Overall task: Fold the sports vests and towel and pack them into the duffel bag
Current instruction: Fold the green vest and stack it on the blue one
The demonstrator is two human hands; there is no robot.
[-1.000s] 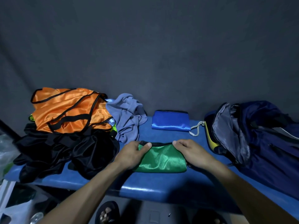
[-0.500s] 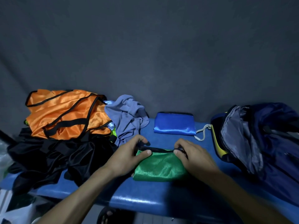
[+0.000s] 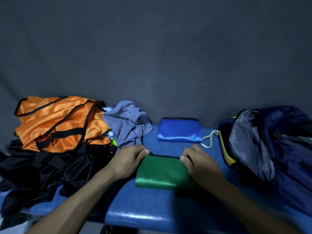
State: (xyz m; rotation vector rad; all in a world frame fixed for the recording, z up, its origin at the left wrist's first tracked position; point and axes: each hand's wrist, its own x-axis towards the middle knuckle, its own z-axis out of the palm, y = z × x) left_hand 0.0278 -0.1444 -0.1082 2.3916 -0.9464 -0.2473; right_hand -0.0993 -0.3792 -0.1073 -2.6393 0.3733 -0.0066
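A folded green vest [image 3: 162,173] with black trim lies on the blue bench [image 3: 140,215] in front of me. My left hand [image 3: 130,161] grips its far left corner and my right hand [image 3: 199,162] grips its far right corner. A folded blue vest [image 3: 179,130] rests further back. The crumpled grey-blue towel [image 3: 130,124] sits left of it. An orange vest [image 3: 59,124] tops a heap of black vests [image 3: 50,168] at the left. The open dark blue duffel bag [image 3: 263,146] stands at the right.
A dark grey backdrop [image 3: 152,56] hangs behind the bench. A white cord loop [image 3: 209,139] dangles from the bag's left side toward the folded blue vest. A yellow-green cloth [image 3: 114,143] peeks out between the orange vest and the towel.
My hands have shifted to the green vest's far corners, with the fingers curling over its black-trimmed edge. The camera view has drifted slightly.
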